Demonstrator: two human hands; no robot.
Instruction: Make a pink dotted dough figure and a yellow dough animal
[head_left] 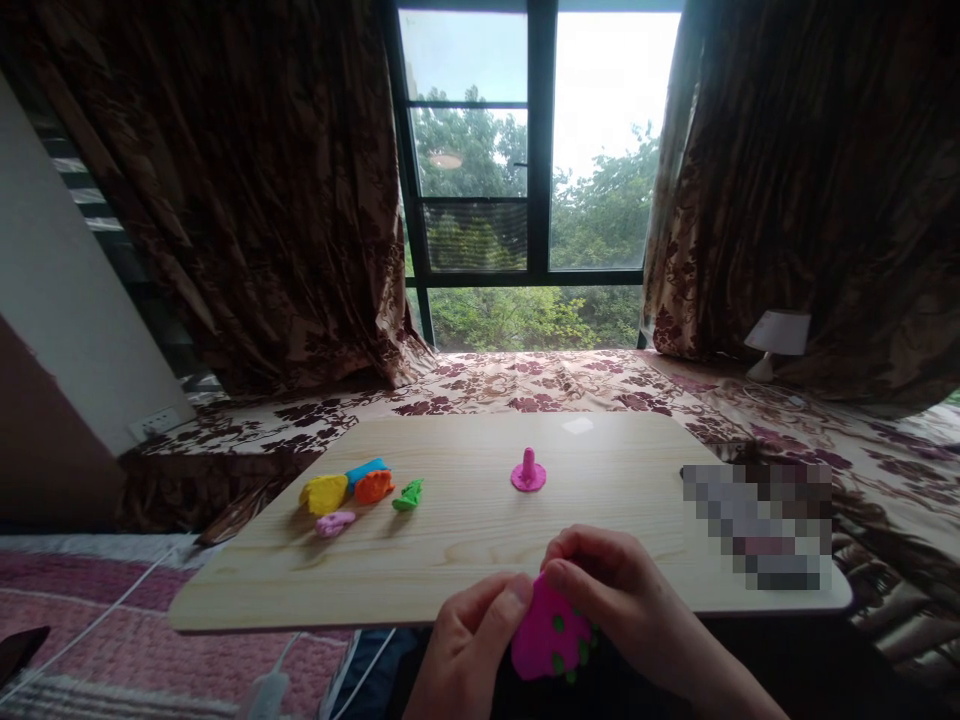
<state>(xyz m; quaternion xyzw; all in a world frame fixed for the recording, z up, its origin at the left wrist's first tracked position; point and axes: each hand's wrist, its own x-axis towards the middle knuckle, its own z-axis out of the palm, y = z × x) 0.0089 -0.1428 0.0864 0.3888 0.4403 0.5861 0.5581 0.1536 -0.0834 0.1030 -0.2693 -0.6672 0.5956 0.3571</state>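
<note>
Between my two hands, just off the front edge of the table, is a flattened magenta piece of modelling clay dotted with several small green bits. My left hand pinches its upper left edge with thumb and fingers. On the upper right side, my right hand grips the same piece, its thumb pressed against the surface. Farther back on the table stands a magenta clay shape, a short upright stem on a flat round base. Neither hand touches it.
Yellow, blue, orange, green and pale pink clay lumps lie at the left of the wooden table. A blurred-out object is at the right. A lamp stands behind; cables run at lower left.
</note>
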